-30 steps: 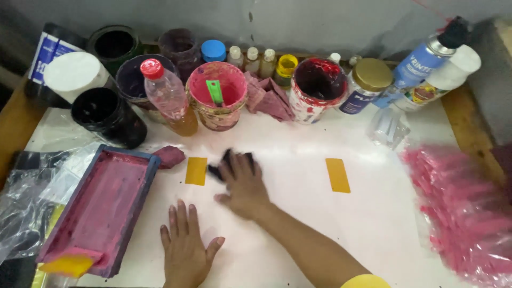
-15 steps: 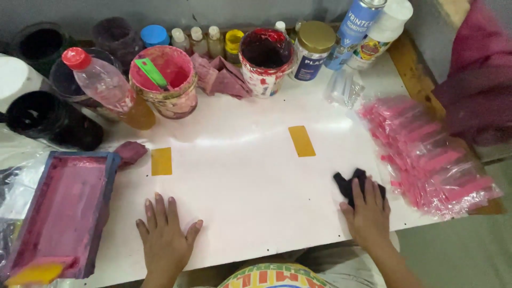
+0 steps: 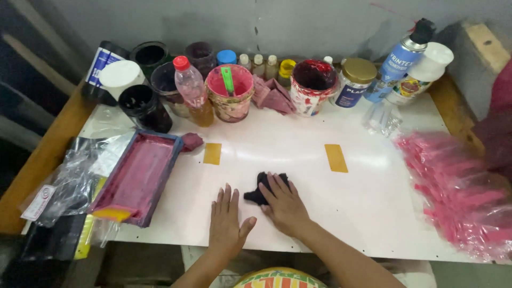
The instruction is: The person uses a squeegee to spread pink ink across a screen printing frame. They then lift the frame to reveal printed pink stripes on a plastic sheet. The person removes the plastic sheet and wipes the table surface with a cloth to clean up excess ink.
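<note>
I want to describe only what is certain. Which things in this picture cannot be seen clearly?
- Black cloth, head view: the right hand covers most of it.
- Pink packets, head view: blurred, and cut off by the right edge.
- Dark jars at the back, head view: their contents are too dark to tell.
- Black thing at the lower left: mostly hidden under the board.

The person's two arms come in from the bottom edge, both bare from the wrist up as far as the view shows: no sleeve or cuff on either forearm. The left hand [image 3: 226,224] and the right hand [image 3: 285,205] wear no gloves, and no ring, watch or band shows on them. Between the arms at the lower edge sits a piece of clothing [image 3: 280,278] in yellow with red and green printed shapes.
</note>
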